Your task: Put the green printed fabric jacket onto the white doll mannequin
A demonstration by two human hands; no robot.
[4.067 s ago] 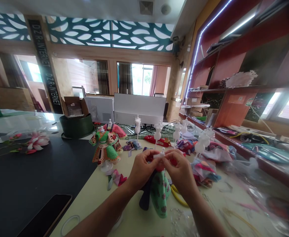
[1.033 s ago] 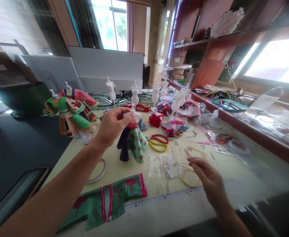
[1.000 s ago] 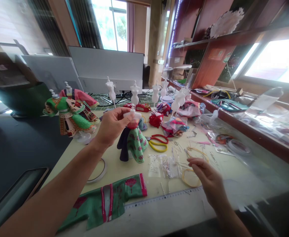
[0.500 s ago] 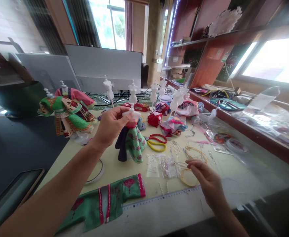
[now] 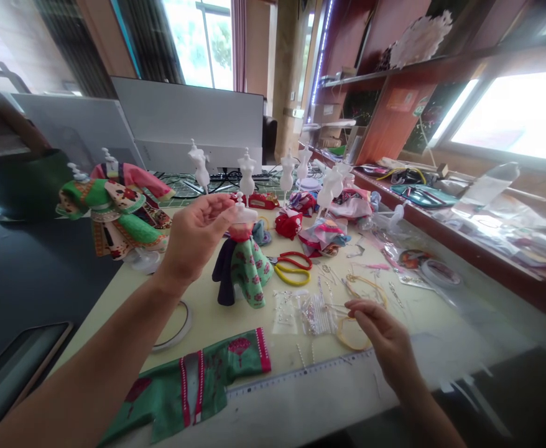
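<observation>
White plastic mannequin (image 5: 242, 215) in green floral skirt is gripped by left hand (image 5: 193, 239); right hand (image 5: 387, 333), fingers pinched, hovers by yellow wire ring (image 5: 342, 339).

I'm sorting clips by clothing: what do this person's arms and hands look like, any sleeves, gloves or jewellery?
Left hand and right hand are ungloved. Both forearms are uncovered as far as the frame shows; no sleeve, ring, watch or bracelet is visible.
</observation>
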